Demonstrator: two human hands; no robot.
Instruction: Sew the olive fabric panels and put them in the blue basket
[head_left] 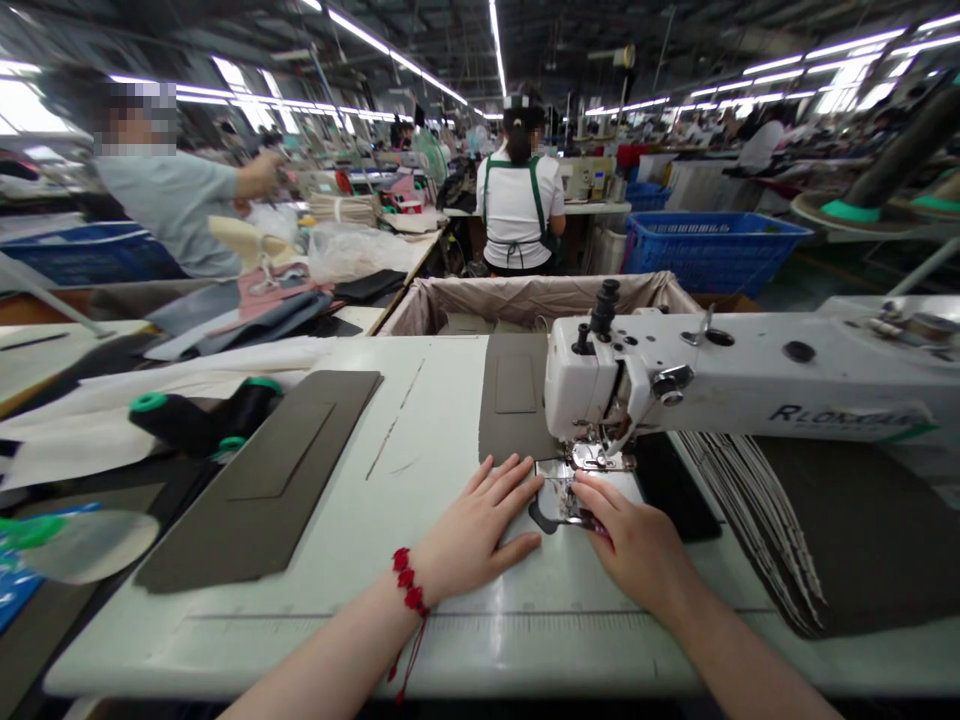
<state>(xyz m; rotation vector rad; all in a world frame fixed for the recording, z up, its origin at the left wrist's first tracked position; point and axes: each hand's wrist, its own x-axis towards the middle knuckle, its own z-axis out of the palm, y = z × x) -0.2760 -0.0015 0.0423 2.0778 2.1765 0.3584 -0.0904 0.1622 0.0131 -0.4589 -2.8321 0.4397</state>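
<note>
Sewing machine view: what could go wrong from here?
The right hand sits close in front of the presser foot, so its fingers could stray underneath while sewing. The glossy piece is held only by light hand pressure, with the left hand beside it, so it might shift and skew the stitching.

A sewing machine (675, 385) sits on the table (435, 450), a panel (262, 480) left, bin (525, 305) behind.

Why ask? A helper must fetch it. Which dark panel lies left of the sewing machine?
From the white sewing machine on the table, look left past the person's left hand. A long dark grey-brown panel lies slanted, a rectangle marked on it; unlike its twin under the machine head, it lies apart.
</note>
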